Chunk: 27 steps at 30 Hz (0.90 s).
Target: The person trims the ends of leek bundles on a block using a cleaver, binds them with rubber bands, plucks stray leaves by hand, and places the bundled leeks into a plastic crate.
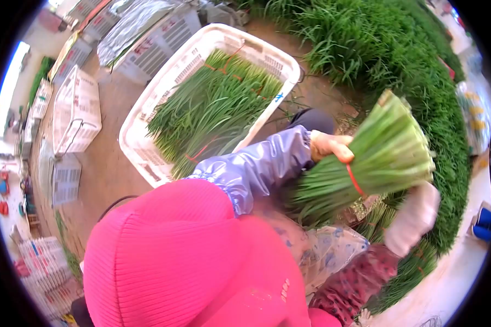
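My left hand [331, 146], at the end of a shiny purple sleeve, grips a thick bunch of green stalks [387, 147]. An orange-red band [355, 180] goes around the bunch, whose pale cut ends face right and whose leafy ends point lower left. Just below the cut ends is my right hand [414, 218] in a whitish glove, below it a dark red patterned sleeve. This hand is smeared by motion, so its fingers cannot be made out.
A white plastic basket [133, 131] at upper centre holds banded green bunches [213, 103]. A long green pile [360, 43] runs down the right side. More crates [77, 111] stand at left. Pink ribbed fabric [169, 256] covers the lower left; other bunches [409, 278] lie at lower right.
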### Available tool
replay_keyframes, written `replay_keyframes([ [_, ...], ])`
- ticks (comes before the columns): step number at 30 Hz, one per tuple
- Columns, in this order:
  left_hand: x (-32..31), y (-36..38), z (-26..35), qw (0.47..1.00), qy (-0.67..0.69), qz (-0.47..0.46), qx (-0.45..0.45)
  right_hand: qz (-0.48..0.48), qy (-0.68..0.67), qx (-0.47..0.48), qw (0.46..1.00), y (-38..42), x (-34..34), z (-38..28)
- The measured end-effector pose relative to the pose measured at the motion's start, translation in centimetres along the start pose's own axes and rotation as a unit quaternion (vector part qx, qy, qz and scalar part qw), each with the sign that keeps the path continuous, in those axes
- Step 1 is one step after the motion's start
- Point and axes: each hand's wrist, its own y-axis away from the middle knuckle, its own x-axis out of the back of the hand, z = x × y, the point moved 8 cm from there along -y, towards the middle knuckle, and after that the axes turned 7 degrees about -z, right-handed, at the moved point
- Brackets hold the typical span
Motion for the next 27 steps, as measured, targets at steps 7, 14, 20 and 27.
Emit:
replay_keyframes([
  [7,-2.7,-3.1,2.6,0.991,-0.077,0.057,-0.092,0.041,-0.504,-0.311,0.805,3.0,-5.7,3.1],
  [14,-5.3,-1.1,11.2,0.871,-0.207,0.269,-0.354,-0.171,-0.547,-0.297,0.764,4.4,-15.5,-4.5],
  [20,-5.5,6.6,20.1,0.713,-0.160,0.343,-0.590,-0.182,-0.466,-0.272,0.822,1.1,-13.9,-1.9],
  [27,2.6,26.2,26.8,0.598,-0.214,0.373,-0.677,-0.346,-0.378,-0.307,0.802,4.8,-19.7,-0.8],
])
